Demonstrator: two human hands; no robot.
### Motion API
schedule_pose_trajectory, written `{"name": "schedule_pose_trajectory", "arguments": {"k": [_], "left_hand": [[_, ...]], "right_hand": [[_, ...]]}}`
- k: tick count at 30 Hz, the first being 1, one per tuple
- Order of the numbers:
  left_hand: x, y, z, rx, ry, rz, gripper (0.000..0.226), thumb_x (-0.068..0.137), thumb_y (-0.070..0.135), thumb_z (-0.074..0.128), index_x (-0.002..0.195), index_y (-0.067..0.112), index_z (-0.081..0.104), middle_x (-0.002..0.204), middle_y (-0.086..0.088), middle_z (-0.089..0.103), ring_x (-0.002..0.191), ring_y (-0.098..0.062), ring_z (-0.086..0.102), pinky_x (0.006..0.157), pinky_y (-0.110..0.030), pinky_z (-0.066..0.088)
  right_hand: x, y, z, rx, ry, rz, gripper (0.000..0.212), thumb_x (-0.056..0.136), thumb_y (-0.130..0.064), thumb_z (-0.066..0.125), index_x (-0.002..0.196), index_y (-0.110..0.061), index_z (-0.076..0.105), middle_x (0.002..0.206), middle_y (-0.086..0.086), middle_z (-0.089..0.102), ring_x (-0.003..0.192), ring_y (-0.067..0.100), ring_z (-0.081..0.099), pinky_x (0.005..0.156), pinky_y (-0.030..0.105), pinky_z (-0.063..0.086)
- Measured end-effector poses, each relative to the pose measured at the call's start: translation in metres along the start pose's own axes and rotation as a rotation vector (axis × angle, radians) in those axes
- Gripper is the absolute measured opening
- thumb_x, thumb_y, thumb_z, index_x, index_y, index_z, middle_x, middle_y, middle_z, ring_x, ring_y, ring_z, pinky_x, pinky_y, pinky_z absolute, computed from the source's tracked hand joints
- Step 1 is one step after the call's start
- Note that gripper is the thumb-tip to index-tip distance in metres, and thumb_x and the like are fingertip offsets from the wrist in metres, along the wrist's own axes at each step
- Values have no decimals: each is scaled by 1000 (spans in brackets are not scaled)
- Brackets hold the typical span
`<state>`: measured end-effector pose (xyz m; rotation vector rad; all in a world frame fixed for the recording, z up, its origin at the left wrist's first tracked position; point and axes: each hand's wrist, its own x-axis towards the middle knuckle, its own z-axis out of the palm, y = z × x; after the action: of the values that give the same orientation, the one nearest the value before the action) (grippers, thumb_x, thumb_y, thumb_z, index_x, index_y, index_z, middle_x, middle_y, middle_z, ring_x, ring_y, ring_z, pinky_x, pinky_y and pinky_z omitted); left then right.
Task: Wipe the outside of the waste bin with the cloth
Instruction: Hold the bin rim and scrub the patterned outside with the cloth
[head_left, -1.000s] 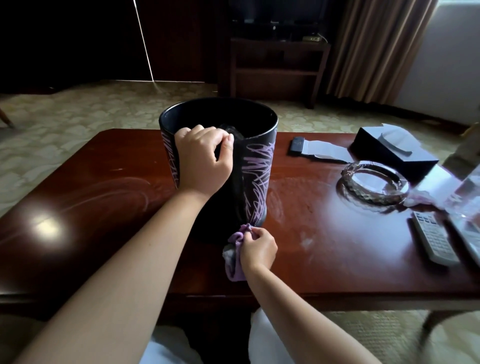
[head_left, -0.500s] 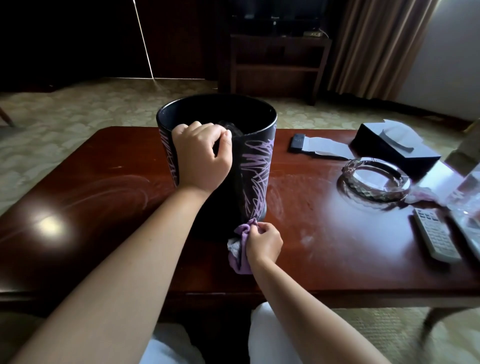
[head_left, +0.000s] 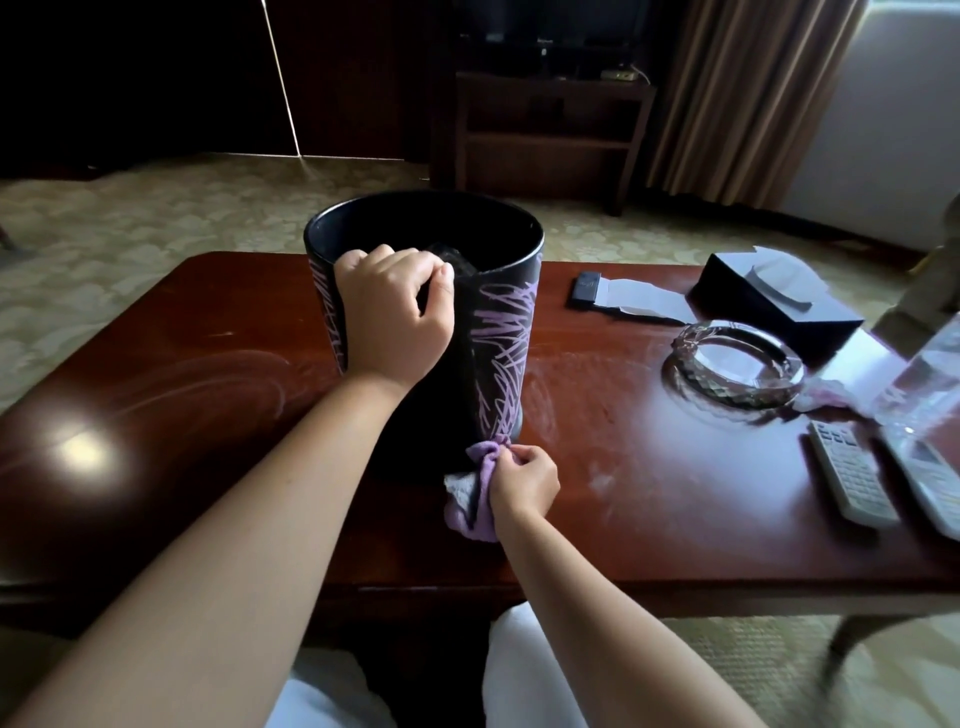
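Since the earlier frames our right hand (head_left: 524, 475) has slid the cloth (head_left: 475, 488) rightward along the foot of the waste bin (head_left: 501, 343), from the near face toward its right-hand side; our left hand (head_left: 395, 306) has not shifted on the rim. We count one bin, standing upright a little left of the middle of the table (head_left: 156, 415), its long axis vertical and its dark wall scribbled with purple lines. We count one cloth, bunched and purple, pinched in the curled fingers of our right hand and pressed against the bin's bottom edge where it meets the tabletop. Our left hand is clamped over the near rim, fingers hooked inside, thumb outside. From the cloth hand the unwiped wall rises straight up and slightly away, so we judge the coming stroke runs upward along that axis, with the right hand the nearer one. Toward the table's right edge we count one glass ashtray (head_left: 737, 364), one dark tissue box (head_left: 774, 301) and one remote (head_left: 847, 478).
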<state>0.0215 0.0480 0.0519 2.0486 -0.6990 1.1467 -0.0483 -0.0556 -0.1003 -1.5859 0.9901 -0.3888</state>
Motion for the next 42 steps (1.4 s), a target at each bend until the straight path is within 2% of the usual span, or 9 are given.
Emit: {"name": "schedule_pose_trajectory", "arguments": {"k": [3,8,14,18,21,27,33,36,42], "left_hand": [[1,1,0,-11,-16,-6,29,85,24,45,59,15,54,57,11,47,58,-21,49,70,-35,29],[-1,0,1,20,7,14,27,84,23,47,60,14,55,56,3,55,58,-22,48,69,-34,27],[1,0,0,30,-15,7,28,85,24,45,59,14,54,56,3,55,58,-22,49,69,-35,27],[0,1,2,33,-6,13,28,85,23,45,59,15,52,55,4,52,57,-21,47,69,-35,27],[0,-1,2,43,-2,24,27,84,22,45,59,14,52,54,3,51,56,-22,47,68,-34,26],[1,0,1,43,-8,23,29,85,23,44,59,14,53,54,3,52,57,-22,47,69,-34,26],[0,-1,1,52,-12,20,29,85,24,44,60,13,54,55,2,54,58,-23,48,69,-34,26],[0,0,1,53,-16,21,30,85,24,43,61,13,55,56,2,54,58,-22,48,69,-34,25],[0,0,0,52,-19,18,28,85,24,44,61,14,54,56,2,54,59,-23,49,69,-33,25]], "right_hand": [[-1,-4,3,43,50,31,7,87,-20,61,90,-15,65,83,0,62,85,20,60,70,21,36],[-3,7,-5,-50,-122,-148,6,80,-18,66,76,-22,68,72,-4,66,75,13,62,64,22,40],[0,-1,1,44,-5,6,3,81,-18,65,80,-21,65,75,-3,64,74,15,58,67,21,37],[-8,6,1,132,-67,-163,19,80,-5,63,73,-23,65,66,-8,62,68,10,59,63,16,42],[-9,7,3,227,-75,-142,27,79,-2,65,65,-25,65,64,-7,64,64,7,59,62,12,44],[-8,-2,18,388,78,162,8,81,-13,70,78,-20,67,82,5,70,80,17,66,81,28,51],[-14,-17,16,442,62,30,13,81,-28,71,87,-17,68,86,0,70,84,12,65,81,23,48],[-20,-18,17,396,68,-21,12,83,-26,69,91,-18,66,89,-3,67,90,12,62,82,20,44],[-23,-23,15,376,71,-38,6,87,-22,64,81,-24,63,83,-4,67,90,15,64,84,23,46]]}}
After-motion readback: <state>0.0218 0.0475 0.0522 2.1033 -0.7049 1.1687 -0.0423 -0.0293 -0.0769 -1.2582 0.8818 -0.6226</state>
